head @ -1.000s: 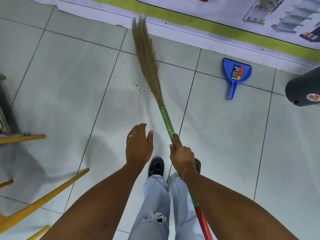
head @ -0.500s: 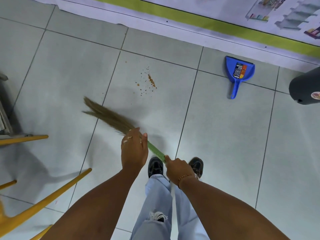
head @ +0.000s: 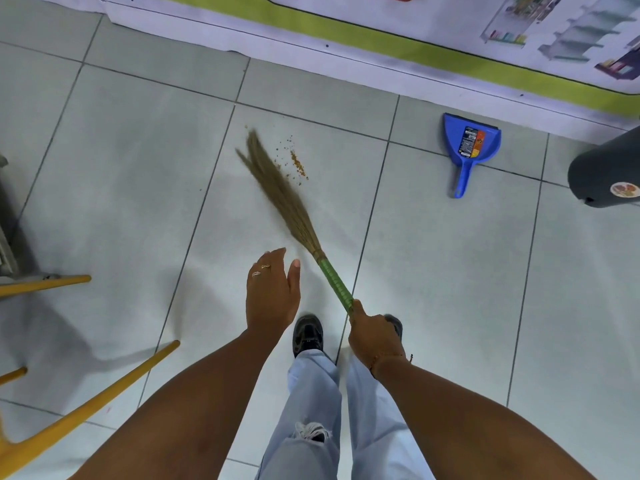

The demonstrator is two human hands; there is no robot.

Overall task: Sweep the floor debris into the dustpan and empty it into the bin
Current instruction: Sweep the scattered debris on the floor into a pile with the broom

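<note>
My right hand grips the green handle of a straw broom. Its brown bristles slant up and left across the tile, with the tips just left of a small patch of brown debris. My left hand hovers open beside the handle, fingers spread, holding nothing. A blue dustpan lies flat on the floor to the right, near the wall, its handle pointing toward me. Part of a dark bin shows at the right edge.
Yellow chair legs reach in from the lower left, with a grey frame at the left edge. A white and green banner runs along the wall at the top. My shoes stand on the grey tiles.
The broom has swung from the left, where its bristles lay low beside my left hand, back up to the right next to the debris. My left hand has stayed open.
</note>
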